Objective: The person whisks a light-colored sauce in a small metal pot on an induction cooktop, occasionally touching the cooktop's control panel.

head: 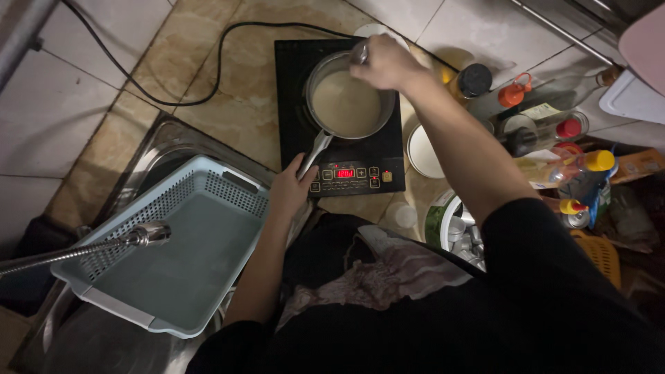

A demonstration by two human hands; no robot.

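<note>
A steel saucepan [325,76] full of pale creamy liquid [344,104] stands on a black induction hob [291,83] with a lit red display. My left hand [289,188] grips the end of the pan's long metal handle [316,151] by the hob's control panel. My right hand [386,62] is over the pan's far rim, closed on a shiny metal utensil [361,52] that dips toward the liquid; its lower end is hidden.
A pale blue perforated basket [208,187] sits in the steel sink [159,149] at left, with a flexible metal tap [104,244] over it. Bottles and jars [554,131] crowd the counter at right. A white bowl [421,152] and a black power cord [208,83] lie near the hob.
</note>
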